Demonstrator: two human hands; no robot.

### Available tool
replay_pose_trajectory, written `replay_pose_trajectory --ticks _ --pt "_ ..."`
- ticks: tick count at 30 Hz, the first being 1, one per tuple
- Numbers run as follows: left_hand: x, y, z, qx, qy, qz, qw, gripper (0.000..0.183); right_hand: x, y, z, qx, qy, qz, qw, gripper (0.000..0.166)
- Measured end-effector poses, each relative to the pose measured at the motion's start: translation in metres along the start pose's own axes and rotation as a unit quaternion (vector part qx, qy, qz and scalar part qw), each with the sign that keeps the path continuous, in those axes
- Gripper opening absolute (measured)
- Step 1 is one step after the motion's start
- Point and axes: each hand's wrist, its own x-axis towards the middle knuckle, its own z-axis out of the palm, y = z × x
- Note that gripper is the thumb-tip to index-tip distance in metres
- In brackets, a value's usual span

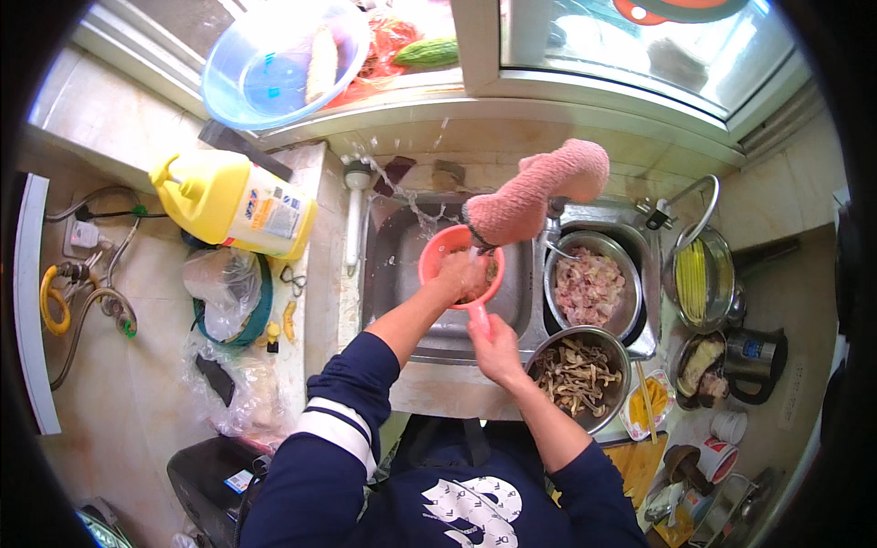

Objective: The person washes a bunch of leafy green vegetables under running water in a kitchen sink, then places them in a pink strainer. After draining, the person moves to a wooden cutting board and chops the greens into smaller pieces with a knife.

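A pink plastic dipper with a handle is over the left basin of a metal sink. My right hand is closed around its handle. My left hand reaches inside the dipper, its fingers blurred among brownish food bits that I cannot identify. A pink fluffy cloth covers the faucet above the dipper, and water splashes to the upper left. In the right basin a steel bowl holds pieces of raw meat. Another steel bowl, full of brown mushrooms, stands at the sink's front right corner.
A yellow jug stands left of the sink. A blue plastic basin sits at the window near a green gourd. To the right are green stalks in a bowl, chopsticks, a tray of yellow food and a kettle.
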Motion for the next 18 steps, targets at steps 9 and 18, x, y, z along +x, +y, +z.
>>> replay_pose_trajectory --ticks 9,18 --pt "-0.004 -0.014 0.021 -0.107 0.089 0.025 0.99 0.031 0.006 -0.01 -0.011 -0.027 -0.039 0.017 0.999 0.031" --pt "0.003 -0.02 0.041 -0.123 0.095 -0.059 0.986 0.041 0.001 -0.008 0.0 -0.065 -0.018 -0.023 0.997 0.029"
